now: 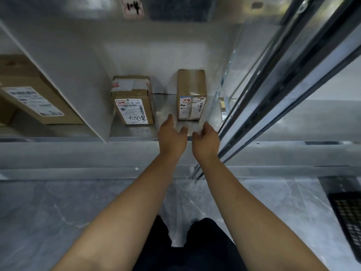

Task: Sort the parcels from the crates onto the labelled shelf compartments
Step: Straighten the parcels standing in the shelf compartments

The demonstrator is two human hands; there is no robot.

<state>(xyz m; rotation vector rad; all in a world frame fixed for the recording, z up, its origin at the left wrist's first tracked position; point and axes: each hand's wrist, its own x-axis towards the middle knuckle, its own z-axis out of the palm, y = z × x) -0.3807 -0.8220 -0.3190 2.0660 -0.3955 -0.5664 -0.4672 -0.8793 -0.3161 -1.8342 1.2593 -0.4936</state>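
Two brown cardboard parcels stand in a metal shelf compartment [166, 112]. The left parcel [132, 98] carries a white shipping label with handwriting. The right parcel [191, 93] is narrower and bears a small label marked 2-4. My left hand [172, 136] and my right hand [206, 140] hover at the compartment's front edge, just below the right parcel. Both hands are empty, with fingers loosely spread. Neither hand touches a parcel.
A handwritten tag reading 1-4 [132, 6] hangs on the shelf above. A larger labelled box [33, 94] sits in the compartment to the left, behind a white divider [78, 85]. Metal uprights [273, 94] run along the right. A black crate [347, 216] stands on the grey floor at lower right.
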